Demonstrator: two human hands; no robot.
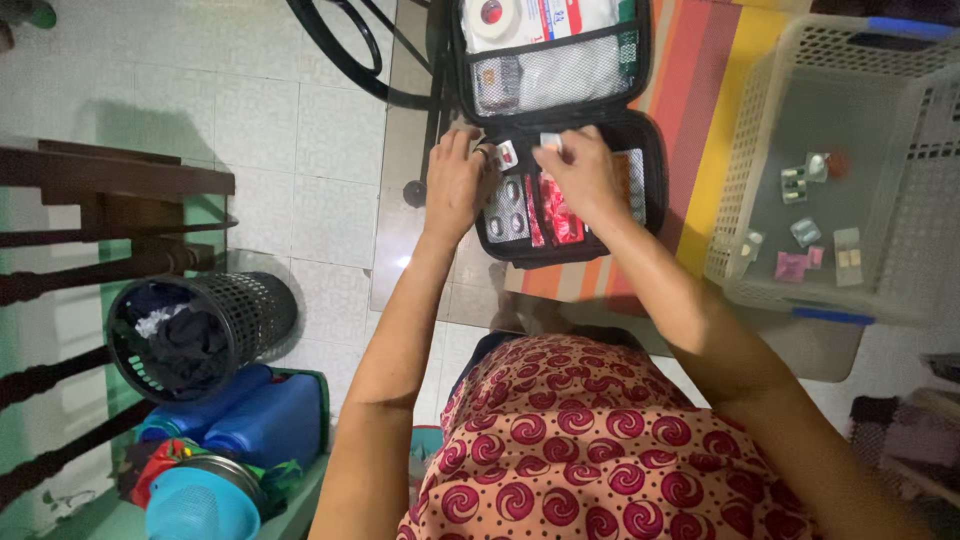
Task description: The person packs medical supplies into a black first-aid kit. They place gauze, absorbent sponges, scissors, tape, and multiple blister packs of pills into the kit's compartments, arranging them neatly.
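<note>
White floor tiles are showing under a glass tabletop (400,230), where an open black first-aid case (570,150) is lying. Left hand (455,180) is resting open on its pill packs (508,208); right hand (580,175) is pinching a small white packet (550,141), probably packing. Next needs a free slot.

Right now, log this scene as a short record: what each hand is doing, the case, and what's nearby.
left hand: rests on the case's near left edge
right hand: fingers pinch a small white packet
case: black zip pouch, open, blister packs inside
basket: white plastic, small packets inside, right of case
bin: black mesh, on floor, left
</note>
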